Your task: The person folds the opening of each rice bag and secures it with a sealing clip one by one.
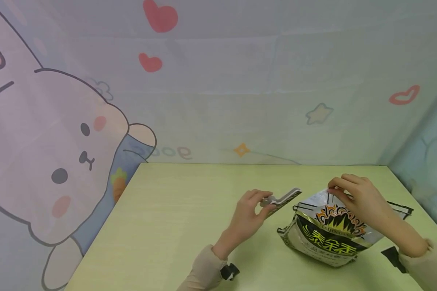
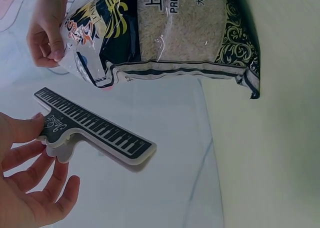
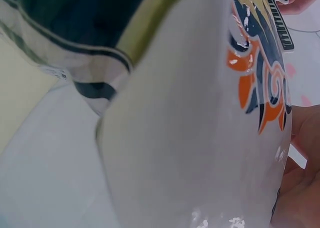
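A bag of rice [image 1: 324, 238] stands on the table at the right, its printed front toward me and rice showing through a clear panel in the left wrist view. My right hand [image 1: 364, 200] pinches the bag's upper edge between thumb and fingers. To the left of the bag, my left hand [image 1: 245, 214] holds a long clip [image 2: 95, 125] by its handles, thumb on one side and fingers on the other. Piano keys are printed along the clip's bar, which points toward the bag without touching it. In the right wrist view the bag [image 3: 175, 113] hides most of the right hand.
The pale green-yellow table [image 1: 160, 226] extends to the left of both hands. Behind it hangs a backdrop cloth [image 1: 222, 113] printed with a rabbit, hearts and stars. Another cloth panel [image 1: 429, 149] borders the table's right side.
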{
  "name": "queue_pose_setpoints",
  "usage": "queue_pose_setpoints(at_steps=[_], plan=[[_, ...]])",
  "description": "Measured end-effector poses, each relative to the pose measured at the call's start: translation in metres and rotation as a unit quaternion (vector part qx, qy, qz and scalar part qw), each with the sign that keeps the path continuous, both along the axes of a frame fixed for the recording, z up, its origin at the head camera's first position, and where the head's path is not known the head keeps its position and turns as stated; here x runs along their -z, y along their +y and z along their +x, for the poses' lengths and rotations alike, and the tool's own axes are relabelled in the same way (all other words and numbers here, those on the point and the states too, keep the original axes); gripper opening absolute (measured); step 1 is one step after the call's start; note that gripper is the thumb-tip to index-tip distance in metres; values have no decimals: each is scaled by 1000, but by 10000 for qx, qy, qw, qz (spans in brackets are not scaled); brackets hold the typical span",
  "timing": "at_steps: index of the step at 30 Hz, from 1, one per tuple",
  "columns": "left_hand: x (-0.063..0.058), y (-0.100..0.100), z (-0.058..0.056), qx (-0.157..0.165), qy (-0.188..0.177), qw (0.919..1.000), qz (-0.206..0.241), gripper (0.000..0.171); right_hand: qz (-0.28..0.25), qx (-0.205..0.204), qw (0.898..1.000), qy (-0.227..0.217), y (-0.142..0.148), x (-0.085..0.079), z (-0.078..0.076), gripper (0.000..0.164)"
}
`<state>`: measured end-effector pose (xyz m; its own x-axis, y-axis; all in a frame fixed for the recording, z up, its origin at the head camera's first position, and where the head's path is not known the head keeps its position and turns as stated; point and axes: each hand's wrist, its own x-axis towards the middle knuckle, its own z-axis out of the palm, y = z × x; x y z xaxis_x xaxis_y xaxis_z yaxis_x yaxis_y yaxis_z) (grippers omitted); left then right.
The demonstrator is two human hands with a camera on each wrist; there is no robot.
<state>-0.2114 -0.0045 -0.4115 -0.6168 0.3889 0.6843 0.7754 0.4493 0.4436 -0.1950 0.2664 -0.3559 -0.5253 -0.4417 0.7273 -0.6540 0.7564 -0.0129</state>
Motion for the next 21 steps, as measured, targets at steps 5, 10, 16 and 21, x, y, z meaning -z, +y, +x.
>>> queue_pose_setpoints(at_steps=[5, 10, 16, 21], plan=[[5, 6, -4, 148, -74, 9998, 115, 30, 2, 34, 10000, 8, 0, 0, 0, 10], [5, 12, -5, 215, -204, 9994, 152, 31, -21, -34, 10000, 35, 0, 0, -1, 13], [3, 17, -5, 269, -340, 9986, 297, 30, -38, -30, 10000, 35, 0, 1, -1, 12], [3, 22, -7, 312, -497, 9976, 360, 29, -48, -41, 10000, -1, 0, 0, 0, 4]])
